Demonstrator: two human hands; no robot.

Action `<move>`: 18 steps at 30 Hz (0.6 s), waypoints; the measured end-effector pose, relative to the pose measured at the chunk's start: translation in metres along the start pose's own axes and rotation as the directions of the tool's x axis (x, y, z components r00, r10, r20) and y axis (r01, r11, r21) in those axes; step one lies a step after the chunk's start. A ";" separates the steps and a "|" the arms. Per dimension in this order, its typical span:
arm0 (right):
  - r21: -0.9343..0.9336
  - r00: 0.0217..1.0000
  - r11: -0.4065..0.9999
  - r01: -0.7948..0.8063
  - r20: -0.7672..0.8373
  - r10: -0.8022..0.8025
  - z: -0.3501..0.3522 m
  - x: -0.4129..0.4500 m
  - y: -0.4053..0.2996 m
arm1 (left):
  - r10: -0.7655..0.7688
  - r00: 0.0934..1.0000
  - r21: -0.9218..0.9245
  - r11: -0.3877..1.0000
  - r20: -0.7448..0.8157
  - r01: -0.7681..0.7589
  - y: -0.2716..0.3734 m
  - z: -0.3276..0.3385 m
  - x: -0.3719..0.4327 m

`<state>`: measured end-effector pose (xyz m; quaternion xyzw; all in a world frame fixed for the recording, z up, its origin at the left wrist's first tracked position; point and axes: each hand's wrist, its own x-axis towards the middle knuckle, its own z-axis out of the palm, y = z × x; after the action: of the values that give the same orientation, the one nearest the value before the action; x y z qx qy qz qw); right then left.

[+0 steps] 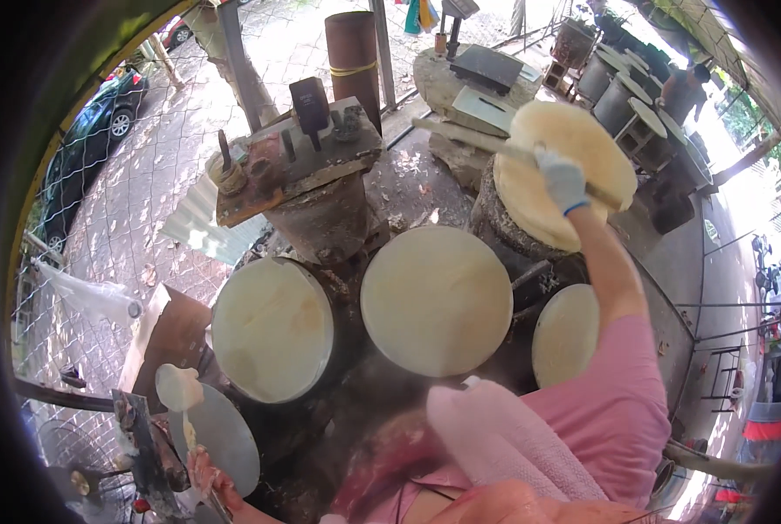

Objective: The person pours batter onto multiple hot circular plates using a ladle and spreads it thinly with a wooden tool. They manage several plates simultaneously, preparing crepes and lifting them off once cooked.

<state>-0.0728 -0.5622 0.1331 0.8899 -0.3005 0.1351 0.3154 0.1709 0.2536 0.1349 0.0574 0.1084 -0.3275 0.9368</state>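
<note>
My right hand [563,179], in a pale glove with a blue cuff, is closed on a long flat wooden stick [472,139]. The stick lies across a stack of round flatbreads [541,216] on a stump-like stand at the upper right. At the lower left, my left hand [212,481] grips the handle of a batter-coated ladle [179,388]. Behind the ladle is a round grey plate [223,439]. Pale round sheets cover the left griddle [272,331], the middle griddle [436,301] and the right griddle [566,334], which my arm partly hides.
A cluttered worktable [312,157] stands beyond the griddles. At the left are a cardboard box [171,334] and wire-mesh fence [135,216]. A round table [436,78] holds a flat scale. Another person [685,95] stands by several drums at the upper right.
</note>
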 end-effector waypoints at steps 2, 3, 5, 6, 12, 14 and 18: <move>-0.031 0.999 0.998 -0.046 -0.020 0.045 0.068 -0.032 -0.026 | 0.049 0.999 0.023 0.999 -0.009 -0.049 -0.005 0.012 -0.008; -0.023 0.999 0.999 -0.045 -0.017 0.045 0.091 -0.048 -0.034 | 0.054 0.999 0.030 0.998 -0.010 -0.053 -0.006 0.011 -0.008; 0.028 0.996 0.999 -0.035 0.081 0.032 0.121 -0.067 -0.050 | 0.062 0.998 0.085 0.994 0.028 -0.064 0.002 -0.004 -0.012; 0.048 0.996 0.999 -0.024 0.082 0.020 0.124 -0.066 -0.055 | 0.062 0.996 0.140 0.988 0.059 -0.070 0.010 -0.016 -0.016; 0.276 0.986 0.947 -0.166 0.018 0.167 0.072 -0.075 -0.064 | 0.049 0.996 0.094 0.994 0.077 -0.056 -0.022 0.028 0.005; 0.503 0.936 0.797 -0.336 0.080 0.344 0.037 -0.088 -0.102 | 0.042 0.979 0.079 0.995 0.197 -0.059 -0.037 0.063 0.004; 0.811 0.941 0.485 -0.329 0.322 0.100 -0.009 -0.093 -0.237 | 0.063 0.961 0.348 0.924 0.268 -0.158 0.001 0.056 0.001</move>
<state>0.0010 -0.3674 -0.0138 0.8928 -0.3386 0.1995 -0.2203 0.1810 0.2439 0.1891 0.1950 -0.0779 -0.2929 0.9328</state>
